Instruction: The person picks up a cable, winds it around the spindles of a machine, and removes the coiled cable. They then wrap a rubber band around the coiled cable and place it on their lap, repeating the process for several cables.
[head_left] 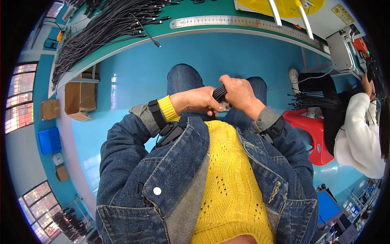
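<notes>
A coiled bundle of black cable (219,93) is in my two hands, above my lap between my knees. My left hand (200,100) closes on its left side, with the thumb against the strands. From the other side my right hand (243,94) grips the same bundle, its fingers curled over the top. The undersides of both hands and the cable's ends are hidden. Beyond my knees, a large heap of black cables (109,30) with plugs lies on the green table (162,30), one cable (145,30) hanging over its edge.
A steel ruler (243,21) lies along the table edge, near a yellow round part (284,6) and a grey machine (340,51). Cardboard boxes (81,97) stand at left. On the right, a person in a white sleeve (357,130) sits by a red stool (321,152), cables across their lap.
</notes>
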Demonstrator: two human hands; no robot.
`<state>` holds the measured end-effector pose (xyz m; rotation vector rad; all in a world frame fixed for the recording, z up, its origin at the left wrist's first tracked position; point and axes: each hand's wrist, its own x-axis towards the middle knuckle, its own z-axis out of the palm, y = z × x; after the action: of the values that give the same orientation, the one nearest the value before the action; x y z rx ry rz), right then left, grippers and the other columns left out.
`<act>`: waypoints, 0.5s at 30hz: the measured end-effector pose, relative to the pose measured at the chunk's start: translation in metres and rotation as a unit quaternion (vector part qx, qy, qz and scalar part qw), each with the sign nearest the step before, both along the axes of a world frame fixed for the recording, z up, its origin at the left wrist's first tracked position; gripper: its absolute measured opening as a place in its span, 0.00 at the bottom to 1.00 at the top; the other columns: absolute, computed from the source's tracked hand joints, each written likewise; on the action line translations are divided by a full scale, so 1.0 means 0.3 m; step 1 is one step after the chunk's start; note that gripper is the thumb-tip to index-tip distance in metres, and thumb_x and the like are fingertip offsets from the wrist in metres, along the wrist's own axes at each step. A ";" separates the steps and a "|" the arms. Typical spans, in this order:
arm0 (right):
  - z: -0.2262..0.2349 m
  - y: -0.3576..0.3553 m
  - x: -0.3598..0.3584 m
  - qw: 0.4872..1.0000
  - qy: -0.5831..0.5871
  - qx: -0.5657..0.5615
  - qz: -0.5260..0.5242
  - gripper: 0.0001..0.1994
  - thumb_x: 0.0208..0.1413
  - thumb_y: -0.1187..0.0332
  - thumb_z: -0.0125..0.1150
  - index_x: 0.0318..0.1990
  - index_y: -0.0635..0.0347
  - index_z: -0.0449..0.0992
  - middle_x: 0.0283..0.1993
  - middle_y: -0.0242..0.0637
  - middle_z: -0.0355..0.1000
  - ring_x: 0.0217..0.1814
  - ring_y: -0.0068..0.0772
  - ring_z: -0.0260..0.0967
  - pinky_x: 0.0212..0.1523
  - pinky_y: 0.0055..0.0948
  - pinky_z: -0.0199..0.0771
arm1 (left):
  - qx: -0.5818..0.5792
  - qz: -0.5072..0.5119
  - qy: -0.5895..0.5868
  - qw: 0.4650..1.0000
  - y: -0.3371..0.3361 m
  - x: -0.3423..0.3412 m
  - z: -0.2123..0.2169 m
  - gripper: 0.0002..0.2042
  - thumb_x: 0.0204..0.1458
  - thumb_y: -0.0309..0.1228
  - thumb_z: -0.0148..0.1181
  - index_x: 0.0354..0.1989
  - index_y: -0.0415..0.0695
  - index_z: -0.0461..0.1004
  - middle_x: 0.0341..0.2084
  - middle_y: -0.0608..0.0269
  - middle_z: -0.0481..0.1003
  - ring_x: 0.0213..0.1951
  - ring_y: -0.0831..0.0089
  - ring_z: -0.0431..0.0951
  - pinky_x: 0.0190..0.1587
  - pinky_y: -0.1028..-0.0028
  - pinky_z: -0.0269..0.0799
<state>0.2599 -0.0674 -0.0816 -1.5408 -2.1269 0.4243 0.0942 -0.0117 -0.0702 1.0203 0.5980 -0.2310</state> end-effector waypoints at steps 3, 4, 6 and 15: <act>-0.023 0.013 0.023 0.994 0.067 -0.018 -0.082 0.09 0.39 0.77 0.51 0.32 0.62 0.68 0.25 0.50 0.70 0.28 0.53 0.68 0.29 0.44 0.67 | 0.074 0.043 -0.045 0.995 -0.001 -0.003 0.035 0.10 0.48 0.26 0.56 0.38 0.37 0.67 0.28 0.65 0.71 0.29 0.80 0.73 0.29 0.82 0.72; -0.025 0.015 0.025 0.994 0.067 -0.016 -0.083 0.09 0.39 0.77 0.51 0.32 0.62 0.68 0.25 0.50 0.70 0.28 0.53 0.68 0.29 0.44 0.67 | 0.104 0.095 -0.057 0.988 -0.010 -0.005 0.068 0.10 0.47 0.27 0.57 0.37 0.38 0.67 0.28 0.66 0.71 0.31 0.80 0.73 0.30 0.83 0.71; -0.028 0.017 0.029 0.991 0.081 -0.021 -0.108 0.09 0.39 0.78 0.50 0.32 0.62 0.68 0.25 0.50 0.70 0.29 0.53 0.68 0.29 0.44 0.67 | 0.135 0.146 -0.071 0.977 -0.008 -0.014 0.075 0.10 0.47 0.27 0.58 0.37 0.38 0.67 0.28 0.67 0.71 0.33 0.80 0.73 0.32 0.83 0.71; 0.011 0.034 0.016 0.989 0.141 -0.017 -0.032 0.07 0.41 0.75 0.50 0.32 0.62 0.68 0.24 0.49 0.70 0.28 0.53 0.69 0.28 0.44 0.67 | -0.043 0.162 -0.120 0.978 -0.016 -0.080 0.069 0.13 0.50 0.31 0.56 0.41 0.38 0.68 0.37 0.62 0.70 0.44 0.73 0.71 0.38 0.78 0.73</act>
<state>0.2646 -0.0573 -0.0783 -1.4672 -1.8573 0.6185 0.0703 -0.0166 -0.0495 0.8368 0.5204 0.1522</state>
